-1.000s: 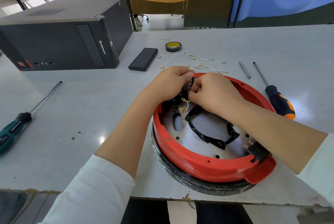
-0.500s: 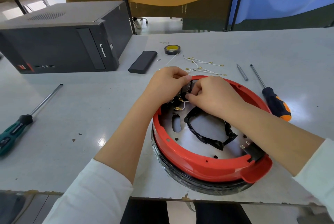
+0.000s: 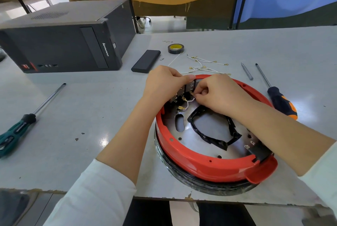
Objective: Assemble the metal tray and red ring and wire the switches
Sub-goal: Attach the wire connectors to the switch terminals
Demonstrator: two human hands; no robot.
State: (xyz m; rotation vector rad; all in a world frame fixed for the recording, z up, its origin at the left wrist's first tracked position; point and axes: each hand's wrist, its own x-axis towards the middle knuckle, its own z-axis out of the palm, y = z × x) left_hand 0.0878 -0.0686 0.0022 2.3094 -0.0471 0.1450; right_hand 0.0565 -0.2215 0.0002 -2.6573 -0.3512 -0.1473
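Note:
A red ring [image 3: 200,163] lies on the table's front edge with a round metal tray [image 3: 209,123] inside it, resting on a black rim [image 3: 206,184]. Black switches [image 3: 187,88] sit at the ring's far inner wall. My left hand [image 3: 164,83] grips the switches and the ring's far edge from the left. My right hand [image 3: 218,94] pinches a brass terminal of a short white wire [image 3: 187,102] at a switch. Another black switch [image 3: 259,150] sits at the ring's near right. A black taped gasket [image 3: 211,138] lies on the tray.
Loose white wires with brass terminals [image 3: 204,65] and a tape roll [image 3: 176,48] lie beyond the ring. An orange-black screwdriver [image 3: 279,98] and a metal bit [image 3: 247,71] are to the right, a green screwdriver [image 3: 20,125] far left. A computer case [image 3: 69,39] and a black box [image 3: 145,61] stand behind.
Both hands stay at the far switches. My right hand's fingers have shifted slightly on the wire terminal; the view has tilted a little.

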